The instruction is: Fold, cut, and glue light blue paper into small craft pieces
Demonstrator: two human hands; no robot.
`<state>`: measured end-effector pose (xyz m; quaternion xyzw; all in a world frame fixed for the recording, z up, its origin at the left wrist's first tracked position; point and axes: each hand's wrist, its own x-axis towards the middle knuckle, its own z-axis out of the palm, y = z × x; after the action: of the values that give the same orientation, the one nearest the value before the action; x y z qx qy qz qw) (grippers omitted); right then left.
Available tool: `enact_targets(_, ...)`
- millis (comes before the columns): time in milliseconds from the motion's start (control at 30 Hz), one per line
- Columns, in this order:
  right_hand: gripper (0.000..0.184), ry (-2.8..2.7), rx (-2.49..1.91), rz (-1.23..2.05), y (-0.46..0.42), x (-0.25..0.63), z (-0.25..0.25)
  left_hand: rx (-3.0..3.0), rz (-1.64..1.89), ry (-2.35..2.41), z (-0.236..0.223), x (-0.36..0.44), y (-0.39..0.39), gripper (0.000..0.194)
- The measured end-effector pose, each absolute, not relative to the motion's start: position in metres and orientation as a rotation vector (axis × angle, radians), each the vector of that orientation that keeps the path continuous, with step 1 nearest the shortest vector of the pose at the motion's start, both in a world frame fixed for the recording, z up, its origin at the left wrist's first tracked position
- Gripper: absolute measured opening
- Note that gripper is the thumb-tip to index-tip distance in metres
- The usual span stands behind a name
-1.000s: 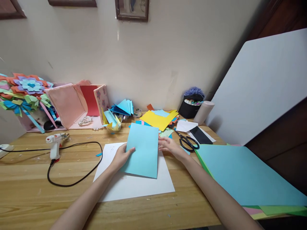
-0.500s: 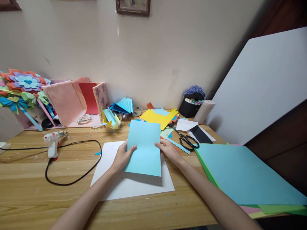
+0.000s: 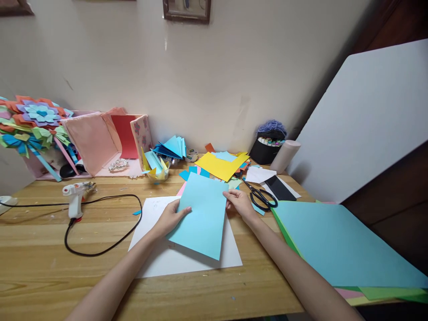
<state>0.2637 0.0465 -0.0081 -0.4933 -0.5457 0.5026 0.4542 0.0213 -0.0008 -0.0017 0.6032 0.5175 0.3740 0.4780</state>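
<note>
A light blue sheet of paper [image 3: 202, 218] is held up between my two hands, tilted a little clockwise. My left hand [image 3: 171, 217] grips its left edge, thumb on the front and the other fingers hidden behind. At the upper right edge, my right hand [image 3: 239, 203] pinches the sheet between thumb and fingers. Beneath it a larger white sheet [image 3: 157, 258] lies flat on the table, with small faint drawings near its top left corner. Black-handled scissors [image 3: 261, 198] rest just right of my right hand.
On the left, a white glue gun [image 3: 75, 198] stands with its black cord looped on the wooden table [image 3: 40, 276]. Yellow paper [image 3: 219, 166] and coloured scraps lie behind the sheet. Large coloured sheets [image 3: 344, 245] are stacked at right. A pink box [image 3: 87, 142] and black pen holder [image 3: 262, 150] stand at the back.
The light blue sheet has turned clockwise, its lower right corner swinging down. My right hand has shifted slightly right and up along its edge; the left still holds on.
</note>
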Motion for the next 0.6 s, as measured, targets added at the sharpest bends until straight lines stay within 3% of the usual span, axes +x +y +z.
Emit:
enact_targets(200,0.033,-1.238,-1.189,1.208,0.054,0.271,-0.016,1.189,0.875,1.095,0.006,0.026,-0.009,0.051)
enact_targets(600,0.024,-0.808,-1.043,1.411,0.037,0.244,-0.033,1.164,0.827,0.86,0.01,0.039,-0.018,0.042)
